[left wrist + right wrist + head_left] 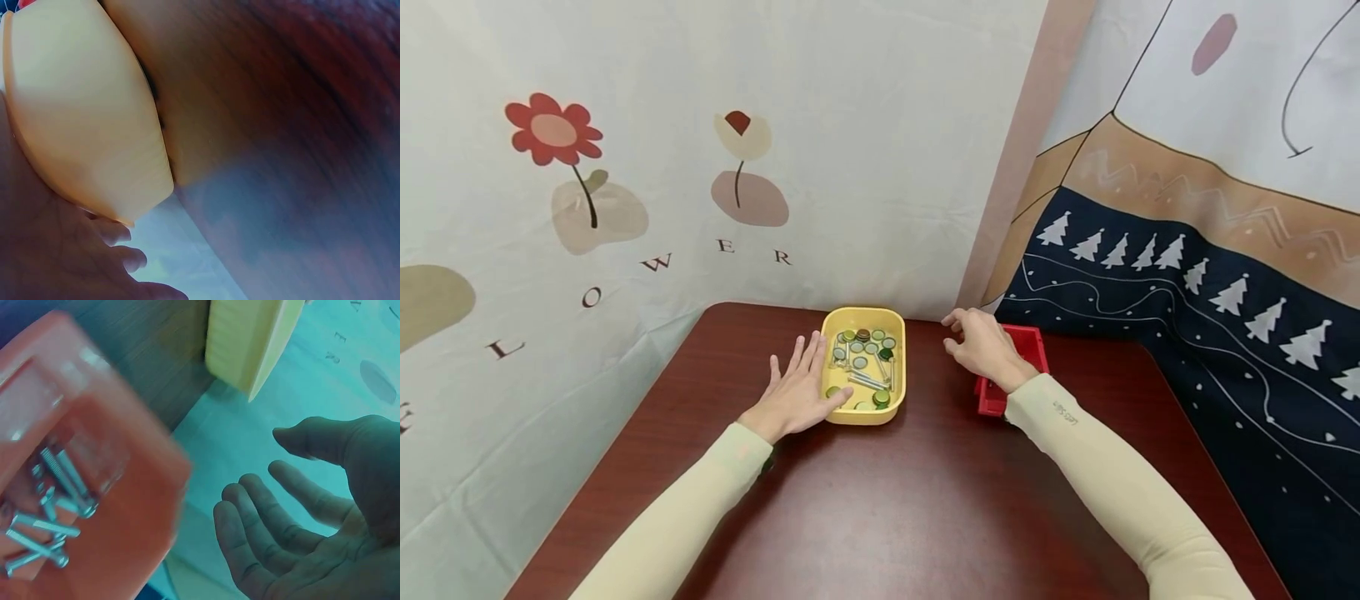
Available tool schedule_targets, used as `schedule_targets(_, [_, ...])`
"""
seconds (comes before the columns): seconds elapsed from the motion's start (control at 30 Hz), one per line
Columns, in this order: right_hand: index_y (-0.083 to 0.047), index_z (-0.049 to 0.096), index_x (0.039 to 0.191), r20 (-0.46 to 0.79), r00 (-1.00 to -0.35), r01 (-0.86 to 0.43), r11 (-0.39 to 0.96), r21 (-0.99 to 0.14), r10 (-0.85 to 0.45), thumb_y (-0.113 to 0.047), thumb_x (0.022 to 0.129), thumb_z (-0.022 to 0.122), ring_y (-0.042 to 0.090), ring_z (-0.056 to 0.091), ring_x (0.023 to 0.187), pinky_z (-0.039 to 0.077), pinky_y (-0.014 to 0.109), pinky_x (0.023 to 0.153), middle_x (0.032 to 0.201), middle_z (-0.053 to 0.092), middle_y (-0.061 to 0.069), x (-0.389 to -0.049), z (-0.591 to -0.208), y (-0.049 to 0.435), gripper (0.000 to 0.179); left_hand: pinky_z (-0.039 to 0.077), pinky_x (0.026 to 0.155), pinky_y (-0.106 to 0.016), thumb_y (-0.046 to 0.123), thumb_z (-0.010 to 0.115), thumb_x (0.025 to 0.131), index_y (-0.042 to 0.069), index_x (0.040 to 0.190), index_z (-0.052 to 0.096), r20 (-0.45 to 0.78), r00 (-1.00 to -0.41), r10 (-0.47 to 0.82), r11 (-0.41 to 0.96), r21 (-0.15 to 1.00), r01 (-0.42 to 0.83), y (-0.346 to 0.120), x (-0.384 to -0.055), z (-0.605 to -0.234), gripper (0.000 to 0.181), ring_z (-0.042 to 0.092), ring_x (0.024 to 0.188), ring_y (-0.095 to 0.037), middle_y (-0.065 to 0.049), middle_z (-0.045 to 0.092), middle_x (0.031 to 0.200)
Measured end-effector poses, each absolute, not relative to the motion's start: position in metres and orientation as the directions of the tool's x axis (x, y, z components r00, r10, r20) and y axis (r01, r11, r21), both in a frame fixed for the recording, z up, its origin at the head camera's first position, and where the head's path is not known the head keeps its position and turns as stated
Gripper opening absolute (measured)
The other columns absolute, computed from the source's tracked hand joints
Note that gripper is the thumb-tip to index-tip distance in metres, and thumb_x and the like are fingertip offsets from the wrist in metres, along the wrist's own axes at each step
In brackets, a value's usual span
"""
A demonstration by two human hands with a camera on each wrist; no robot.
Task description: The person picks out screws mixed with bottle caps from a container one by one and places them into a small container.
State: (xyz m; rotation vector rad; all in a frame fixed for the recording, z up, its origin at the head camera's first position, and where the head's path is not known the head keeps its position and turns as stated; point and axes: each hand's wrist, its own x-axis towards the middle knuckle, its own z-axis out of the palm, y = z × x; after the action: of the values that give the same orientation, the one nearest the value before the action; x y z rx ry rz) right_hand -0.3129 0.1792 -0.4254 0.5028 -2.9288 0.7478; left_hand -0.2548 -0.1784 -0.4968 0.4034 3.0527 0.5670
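A yellow tray point(900, 367) stands at the back middle of the table, holding several bottle caps point(857, 347) and several bolts point(867, 382). My left hand point(796, 396) rests against its left side, fingers spread and straight, the thumb reaching over the near left corner. In the left wrist view the tray's outer wall point(87, 112) lies beside the palm. Above the left edge of a red box point(1033, 346) hovers my right hand point(985, 346), its fingers loosely bent and nothing in them. The right wrist view shows several bolts point(59, 478) inside that box.
The dark red-brown table point(880, 517) extends toward me between the two arms. Behind it hangs a pale cloth point(865, 167) with flowers and letters. A dark blue cloth point(1195, 333) with white trees hangs along the right side.
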Motion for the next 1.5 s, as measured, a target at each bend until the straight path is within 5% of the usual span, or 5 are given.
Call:
schedule_targets(0.27, [-0.010,0.078,0.145,0.128,-0.907,-0.415,0.802,-0.430,-0.401,-0.019,0.107,0.083,0.036,0.076,0.130,0.068,0.054,0.107,0.142,0.078,0.019,-0.313,-0.423,0.147,0.040,0.005,0.139,-0.088,0.069,0.061,0.112,0.003,0.187,0.011,0.032,-0.962,0.272,0.900,0.345,0.266,-0.181,-0.255,-0.495,0.112,0.003,0.185,-0.044,-0.014,0.003,0.199])
schedule_targets(0.57, [-0.012,0.081,0.142,0.075,-0.858,-0.503,0.799,-0.328,-0.509,-0.019,0.104,0.086,0.027,0.076,0.112,0.068,0.044,0.093,0.132,0.080,0.013,-0.312,-0.422,0.105,0.039,0.003,0.139,-0.088,0.067,0.059,0.114,0.008,0.188,0.013,0.039,-0.959,0.282,0.903,0.328,0.278,-0.187,-0.255,-0.496,0.105,0.003,0.185,-0.045,-0.013,0.006,0.199])
schedule_targets(1.13, [-0.011,0.080,0.147,-0.099,-0.732,-0.654,0.737,-0.171,-0.674,-0.013,0.104,0.086,0.032,0.079,0.127,0.070,0.055,0.099,0.143,0.083,0.012,-0.318,-0.430,0.046,0.044,0.008,0.139,-0.088,0.066,0.058,0.115,0.010,0.189,0.007,0.038,-0.959,0.282,0.898,0.342,0.277,-0.189,-0.256,-0.499,0.106,0.006,0.185,-0.045,-0.012,0.002,0.199])
schedule_targets(1.37, [-0.011,0.078,0.150,-0.185,-0.699,-0.684,0.721,-0.108,-0.691,-0.007,0.106,0.082,0.030,0.078,0.137,0.065,0.049,0.116,0.148,0.082,0.009,-0.323,-0.434,0.028,0.045,0.010,0.140,-0.087,0.065,0.057,0.115,0.007,0.188,0.009,0.051,-0.954,0.294,0.898,0.326,0.294,-0.187,-0.257,-0.500,0.104,0.012,0.184,-0.049,-0.015,0.004,0.199])
schedule_targets(1.5, [-0.009,0.079,0.148,-0.189,-0.685,-0.698,0.708,-0.108,-0.704,-0.004,0.106,0.079,0.029,0.080,0.134,0.067,0.046,0.112,0.146,0.083,0.009,-0.325,-0.437,0.023,0.043,0.010,0.140,-0.086,0.066,0.056,0.115,0.007,0.188,0.009,0.046,-0.954,0.295,0.900,0.321,0.294,-0.187,-0.257,-0.500,0.105,0.013,0.183,-0.049,-0.015,0.003,0.199])
